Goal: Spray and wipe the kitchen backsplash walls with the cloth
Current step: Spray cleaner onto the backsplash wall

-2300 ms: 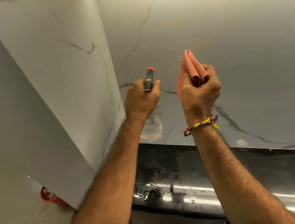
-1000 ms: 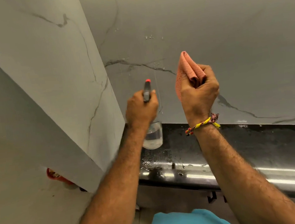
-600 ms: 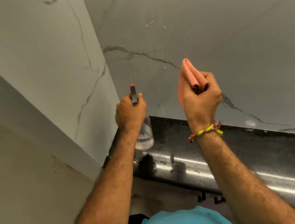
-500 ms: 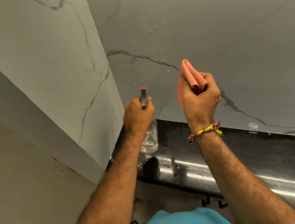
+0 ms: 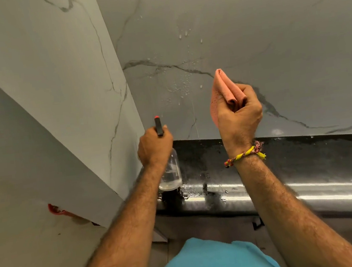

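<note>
My left hand (image 5: 153, 148) grips a clear spray bottle (image 5: 171, 173) with a grey head and red nozzle tip, pointed up at the marble-look backsplash wall (image 5: 269, 35). The bottle hangs just above the counter's left end. My right hand (image 5: 240, 115) holds a folded pink cloth (image 5: 224, 90) bunched in the fist, raised in front of the wall but apart from it. Water droplets (image 5: 184, 82) and thin runs sit on the wall between and above the two hands.
A black granite counter (image 5: 305, 162) runs along the wall's foot, wet at its left end. A side wall panel (image 5: 54, 70) meets the backsplash in a corner on the left. A red object (image 5: 56, 209) peeks out below that panel. My blue shirt (image 5: 209, 261) fills the bottom.
My left hand with the bottle has dropped lower along the wall since the earliest frame. More droplets and runs now show on the wall. The right hand has stayed raised with the cloth.
</note>
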